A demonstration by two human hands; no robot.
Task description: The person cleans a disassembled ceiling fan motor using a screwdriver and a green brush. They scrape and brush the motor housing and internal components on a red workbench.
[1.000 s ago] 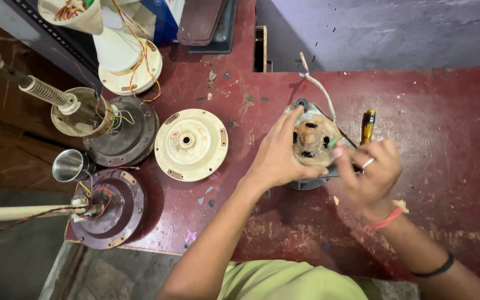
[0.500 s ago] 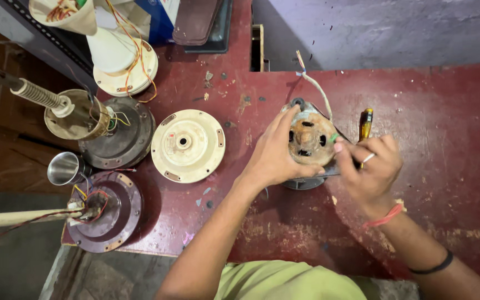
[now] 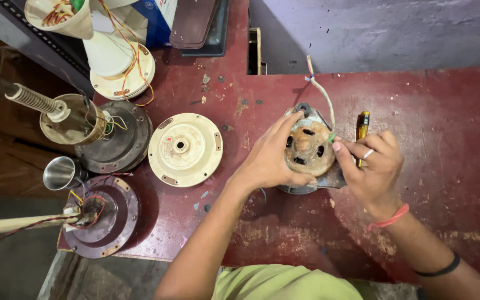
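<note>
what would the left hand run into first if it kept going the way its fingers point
The left hand already grips the rusty motor, fingers pointing up and right. Going on past it, they would probably meet the wire first, then the yellow screwdriver; depth is unclear.

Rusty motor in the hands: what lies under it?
Under the rusty motor, a grey metal base shows, on the red table. The left hand covers the rest.

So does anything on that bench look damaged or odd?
Yes. The round motor part gripped by the left hand and right hand is rust-stained, with a frayed wire sticking up. The red table is scuffed and littered with small chips.
</note>
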